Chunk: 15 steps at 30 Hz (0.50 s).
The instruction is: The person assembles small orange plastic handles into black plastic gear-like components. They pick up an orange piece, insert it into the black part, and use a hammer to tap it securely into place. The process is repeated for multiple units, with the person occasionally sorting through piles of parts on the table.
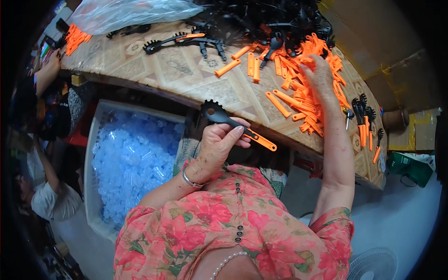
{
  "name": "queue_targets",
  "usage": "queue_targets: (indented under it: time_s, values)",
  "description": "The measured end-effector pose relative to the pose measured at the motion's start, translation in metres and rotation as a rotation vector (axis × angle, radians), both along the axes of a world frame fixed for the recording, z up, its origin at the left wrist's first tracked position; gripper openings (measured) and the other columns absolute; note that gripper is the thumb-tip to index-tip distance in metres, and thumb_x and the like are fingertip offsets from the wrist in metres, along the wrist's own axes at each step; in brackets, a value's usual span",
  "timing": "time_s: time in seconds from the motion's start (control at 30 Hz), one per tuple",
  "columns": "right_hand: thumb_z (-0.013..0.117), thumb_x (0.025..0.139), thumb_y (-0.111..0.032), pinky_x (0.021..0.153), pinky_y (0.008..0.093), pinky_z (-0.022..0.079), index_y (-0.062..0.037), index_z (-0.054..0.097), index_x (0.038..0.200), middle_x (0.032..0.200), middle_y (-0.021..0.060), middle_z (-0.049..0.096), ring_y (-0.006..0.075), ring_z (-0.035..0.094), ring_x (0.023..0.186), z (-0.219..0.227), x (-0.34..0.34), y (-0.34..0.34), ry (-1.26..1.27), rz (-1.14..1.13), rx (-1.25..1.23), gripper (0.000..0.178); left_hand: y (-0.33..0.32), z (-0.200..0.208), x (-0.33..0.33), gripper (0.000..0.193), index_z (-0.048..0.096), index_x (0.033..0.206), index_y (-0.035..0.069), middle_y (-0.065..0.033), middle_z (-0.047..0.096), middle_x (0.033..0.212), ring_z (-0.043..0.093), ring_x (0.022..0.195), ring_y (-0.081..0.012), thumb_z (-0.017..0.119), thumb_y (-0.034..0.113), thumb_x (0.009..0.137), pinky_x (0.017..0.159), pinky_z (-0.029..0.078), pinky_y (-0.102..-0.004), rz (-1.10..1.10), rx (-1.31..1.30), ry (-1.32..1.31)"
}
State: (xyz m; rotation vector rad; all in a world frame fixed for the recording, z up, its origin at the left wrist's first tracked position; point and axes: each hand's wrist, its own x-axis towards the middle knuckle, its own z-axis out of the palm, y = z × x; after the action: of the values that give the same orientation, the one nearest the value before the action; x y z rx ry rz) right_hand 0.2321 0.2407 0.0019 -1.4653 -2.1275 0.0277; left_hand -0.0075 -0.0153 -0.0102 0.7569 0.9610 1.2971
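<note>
Right hand point(321, 78) with fingertips not clear among the orange handles point(299, 101), and fan point(373, 264) partly off the bottom edge.

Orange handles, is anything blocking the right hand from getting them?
Nothing visible: the right hand is right at the pile of orange handles. The spoon in the left hand is off to the side.

The server point(212, 111) is black, with a toothed, holed head and an orange handle end. It slants in the left grip point(223, 138), head leftward. Loose orange handles point(301, 101) lie heaped on the worktop point(182, 72).
</note>
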Motion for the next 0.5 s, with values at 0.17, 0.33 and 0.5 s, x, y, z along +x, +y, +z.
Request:
queue_targets:
  time_s: [0.17, 0.33, 0.5]
  values:
    - [0.071, 0.078, -0.02, 0.091, 0.0398, 0.043, -0.0086, 0.062, 0.109, 0.108, 0.014, 0.061, 0.0281, 0.055, 0.105, 0.026, 0.016, 0.001, -0.054, -0.132, 0.015, 0.034, -0.002, 0.002, 0.005, 0.02, 0.06, 0.107, -0.005, -0.0083, 0.065, 0.091, 0.065, 0.074, -0.0113, 0.053, 0.009, 0.094, 0.07, 0.054, -0.0217, -0.029, 0.024, -0.022]
    - [0.071, 0.078, -0.021, 0.095, 0.0416, 0.038, -0.0088, 0.065, 0.107, 0.108, 0.0086, 0.063, 0.0255, 0.053, 0.109, 0.031, -0.024, -0.042, -0.155, 0.059, 0.474, 0.032, -0.001, -0.001, 0.008, 0.021, 0.06, 0.108, -0.005, -0.0082, 0.065, 0.09, 0.065, 0.074, -0.0116, 0.053, 0.009, 0.094, 0.07, 0.055, -0.022, -0.046, 0.02, -0.034]
    - [0.071, 0.077, -0.032, 0.091, 0.0411, 0.039, -0.0075, 0.067, 0.101, 0.108, 0.0074, 0.062, 0.0249, 0.051, 0.109, 0.02, -0.092, -0.08, -0.088, 0.345, 0.262, 0.035, -0.001, 0.0, 0.014, 0.021, 0.06, 0.109, -0.005, -0.0097, 0.066, 0.091, 0.065, 0.074, -0.0128, 0.053, 0.009, 0.094, 0.071, 0.055, -0.0228, -0.098, 0.016, -0.016]
